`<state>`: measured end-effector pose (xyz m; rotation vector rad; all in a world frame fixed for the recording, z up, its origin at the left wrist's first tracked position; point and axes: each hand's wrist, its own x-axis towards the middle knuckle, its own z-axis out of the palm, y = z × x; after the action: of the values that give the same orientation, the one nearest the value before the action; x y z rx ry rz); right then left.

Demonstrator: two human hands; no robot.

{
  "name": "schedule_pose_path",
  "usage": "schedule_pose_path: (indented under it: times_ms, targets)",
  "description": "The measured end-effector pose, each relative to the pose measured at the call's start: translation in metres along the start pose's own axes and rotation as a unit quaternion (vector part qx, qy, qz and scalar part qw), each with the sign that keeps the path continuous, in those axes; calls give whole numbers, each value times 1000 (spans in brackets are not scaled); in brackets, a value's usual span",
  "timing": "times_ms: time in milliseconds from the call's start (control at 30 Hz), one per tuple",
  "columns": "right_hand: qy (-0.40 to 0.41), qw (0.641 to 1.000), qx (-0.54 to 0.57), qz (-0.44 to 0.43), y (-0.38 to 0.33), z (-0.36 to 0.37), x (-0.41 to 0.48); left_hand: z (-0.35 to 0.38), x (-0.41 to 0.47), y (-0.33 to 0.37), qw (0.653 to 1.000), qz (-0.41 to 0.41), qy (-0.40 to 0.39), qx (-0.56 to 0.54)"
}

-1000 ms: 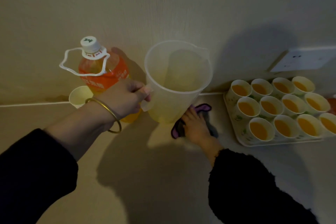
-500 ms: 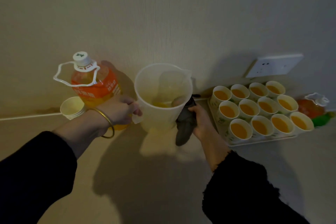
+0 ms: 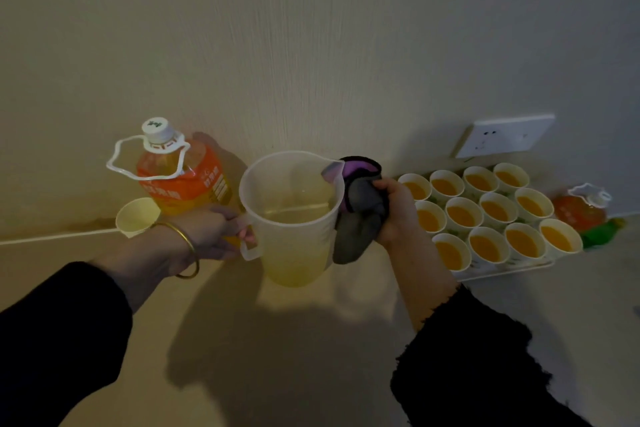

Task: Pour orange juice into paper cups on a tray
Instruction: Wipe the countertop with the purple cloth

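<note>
My left grip (image 3: 207, 230) is curled round the handle of the plastic pitcher (image 3: 294, 218), which sits just right of it. The pitcher is upright, long axis vertical, mouth up, spout turned toward the tray (image 3: 502, 270), with a little pale juice in its bottom. My right grip (image 3: 398, 208) clutches a grey-and-purple cloth (image 3: 360, 218) pressed against the pitcher's spout side. Just right of that grip, twelve paper cups (image 3: 464, 215) on the tray stand filled with orange juice. Behind my left grip, a juice bottle (image 3: 183, 177) and an empty cup (image 3: 136, 217) stand on the desk (image 3: 311, 340).

12 paper cups (image 3: 464, 202) on white tray (image 3: 505, 270) — all w/ orange juice (image 3: 488, 248) — translucent pitcher (image 3: 291, 236) upright beside them, nr empty
</note>
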<state>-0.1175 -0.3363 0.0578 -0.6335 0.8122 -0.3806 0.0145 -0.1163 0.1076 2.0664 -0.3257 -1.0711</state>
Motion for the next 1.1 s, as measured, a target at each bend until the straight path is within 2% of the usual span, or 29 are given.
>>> schedule_pose_path:
  times_ms: [100, 200, 300, 400, 467, 533, 633, 733, 1000, 1100]
  targets:
    - [99, 990, -99, -10, 11, -9, 11, 10, 12, 0, 1000, 9, 5, -8]
    - [158, 939, -302, -54, 33, -28, 22, 20, 24, 8, 1000, 9, 4, -12]
    - [146, 847, -506, -68, 61, -49, 33, 27, 36, 14, 1000, 3, 4, -1]
    - [120, 722, -672, -116, 86, -67, 36, 30, 49, 16, 1000, -14, -10, -3]
    - [38, 656, -745, -119, 100, -75, 38, 29, 57, 17, 999, -28, -22, -7]
    - [-36, 616, -781, -95, 107, -81, 42, 27, 63, 17, 999, -42, -25, -8]
    - [-78, 578, -808, -78, 107, -82, 48, 24, 70, 15, 998, -55, -17, -13]
    - [-99, 555, -824, -49, 104, -81, 52, 28, 76, 16, 998, -52, 12, -25]
    - [-122, 483, -867, -4, 98, -79, 58, 33, 95, 9, 981, -4, 176, 81]
    - [-122, 475, -871, -19, 94, -81, 61, 43, 91, 1, 976, 31, 214, 8]
